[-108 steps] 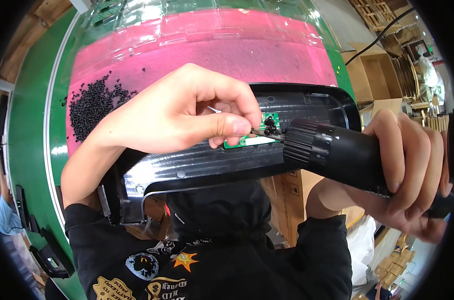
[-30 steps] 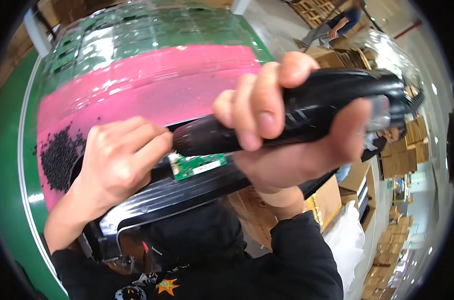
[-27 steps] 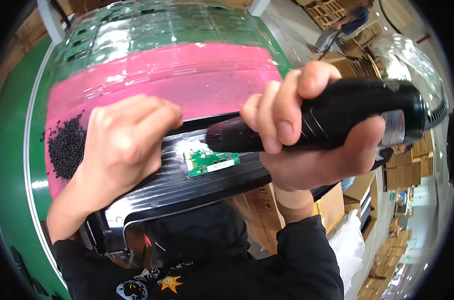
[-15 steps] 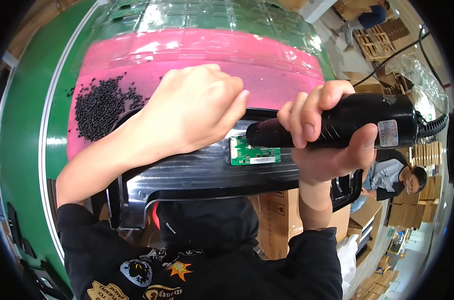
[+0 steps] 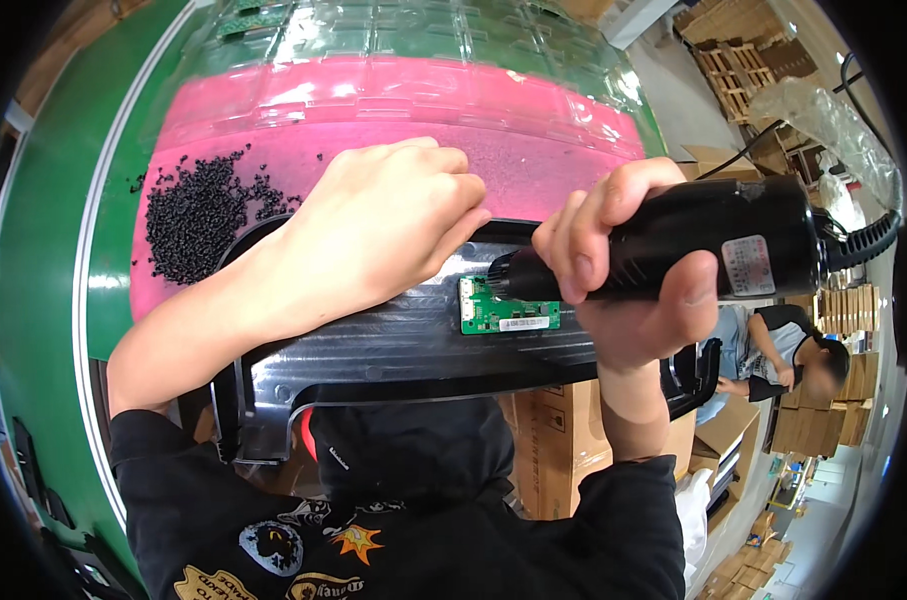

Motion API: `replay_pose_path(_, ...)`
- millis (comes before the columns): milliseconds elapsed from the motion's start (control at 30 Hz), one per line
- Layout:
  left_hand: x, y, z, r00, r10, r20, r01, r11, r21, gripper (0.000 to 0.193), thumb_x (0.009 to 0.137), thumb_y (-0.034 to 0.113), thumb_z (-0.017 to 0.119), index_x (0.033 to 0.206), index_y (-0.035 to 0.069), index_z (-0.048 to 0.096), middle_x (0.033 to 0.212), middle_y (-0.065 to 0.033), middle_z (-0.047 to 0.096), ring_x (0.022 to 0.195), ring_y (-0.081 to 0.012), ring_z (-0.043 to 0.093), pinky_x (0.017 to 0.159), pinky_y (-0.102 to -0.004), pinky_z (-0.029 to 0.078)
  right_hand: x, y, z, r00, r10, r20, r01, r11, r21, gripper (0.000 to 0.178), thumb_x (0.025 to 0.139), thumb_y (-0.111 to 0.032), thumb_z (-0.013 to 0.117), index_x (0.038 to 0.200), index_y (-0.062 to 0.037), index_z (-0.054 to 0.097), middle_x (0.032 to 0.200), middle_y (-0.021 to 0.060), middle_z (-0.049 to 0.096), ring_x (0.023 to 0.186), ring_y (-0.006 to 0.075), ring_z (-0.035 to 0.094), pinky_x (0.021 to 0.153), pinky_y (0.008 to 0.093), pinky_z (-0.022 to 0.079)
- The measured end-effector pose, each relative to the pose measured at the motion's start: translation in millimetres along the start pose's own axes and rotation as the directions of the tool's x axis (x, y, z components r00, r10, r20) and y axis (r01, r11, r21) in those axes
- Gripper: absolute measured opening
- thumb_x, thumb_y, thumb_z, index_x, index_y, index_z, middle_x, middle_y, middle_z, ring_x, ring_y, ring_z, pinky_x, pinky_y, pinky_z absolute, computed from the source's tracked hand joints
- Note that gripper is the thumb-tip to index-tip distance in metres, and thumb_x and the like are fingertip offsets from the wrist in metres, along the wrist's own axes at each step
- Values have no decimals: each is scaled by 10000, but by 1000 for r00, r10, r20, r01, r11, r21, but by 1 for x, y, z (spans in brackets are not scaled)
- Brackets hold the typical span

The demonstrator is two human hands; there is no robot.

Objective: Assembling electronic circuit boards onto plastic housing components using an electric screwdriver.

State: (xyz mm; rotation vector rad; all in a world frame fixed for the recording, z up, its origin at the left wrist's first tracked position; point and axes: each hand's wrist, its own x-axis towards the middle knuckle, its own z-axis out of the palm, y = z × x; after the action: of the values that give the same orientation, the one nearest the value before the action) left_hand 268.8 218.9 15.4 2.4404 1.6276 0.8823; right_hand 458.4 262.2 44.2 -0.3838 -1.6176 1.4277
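Note:
Wrapped in my right hand (image 5: 638,270) is a black electric screwdriver (image 5: 713,240), held lying over with its narrow nose to the left. That nose hangs above a green circuit board (image 5: 481,315), hiding its upper right part. The board sits in a long black plastic housing (image 5: 393,355) in front of me. My left hand (image 5: 393,220) is closed, back of the hand up, its fingers curled beside the screwdriver's nose over the housing's far edge. Whatever its fingertips hold is hidden.
A heap of small black screws (image 5: 188,225) lies on a pink mat (image 5: 533,165) at left. Clear plastic trays (image 5: 373,80) stand behind it. The screwdriver's coiled cord (image 5: 868,240) runs off right. Cardboard boxes (image 5: 558,450) and another person (image 5: 773,360) are at right.
My right hand and the screwdriver have shifted a little left, and its nose sits slightly lower. My left hand has barely moved. A person at the far upper right has left the view.

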Motion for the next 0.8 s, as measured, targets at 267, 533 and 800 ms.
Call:
replay_pose_path(267, 1, -4, 1, 1000, 26, 5, -26, 998, -62, 119, 843, 113, 687, 893, 13, 645, 859, -113, 610, 862, -338, 609, 695, -443, 504, 2, 3, 2, 1000, -5, 27, 6, 1000, -30, 663, 845, -691, 616, 989, -59, 480, 621, -3, 485, 485, 102, 433, 513, 262, 361)
replay_pose_path(533, 7, -9, 7, 978, 203, -40, -206, 938, -277, 145, 793, 61, 728, 888, 3, 634, 851, -109, 621, 852, -311, 607, 742, -399, 499, 0, -38, -22, 960, -271, -75, 278, 871, 405, 473, 836, -499, 709, 975, -90, 514, 699, -39, 531, 552, 59, 479, 612, 253, 379)
replay_pose_path(800, 9, -2, 4, 976, 213, -37, -204, 850, -486, 168, 756, 35, 766, 882, -10, 665, 871, -111, 680, 845, -296, 635, 752, -388, 511, -9, -46, -23, 953, -281, -117, 304, 865, 400, 442, 817, -468, 722, 947, -119, 486, 670, -58, 517, 547, 54, 487, 633, 236, 384)
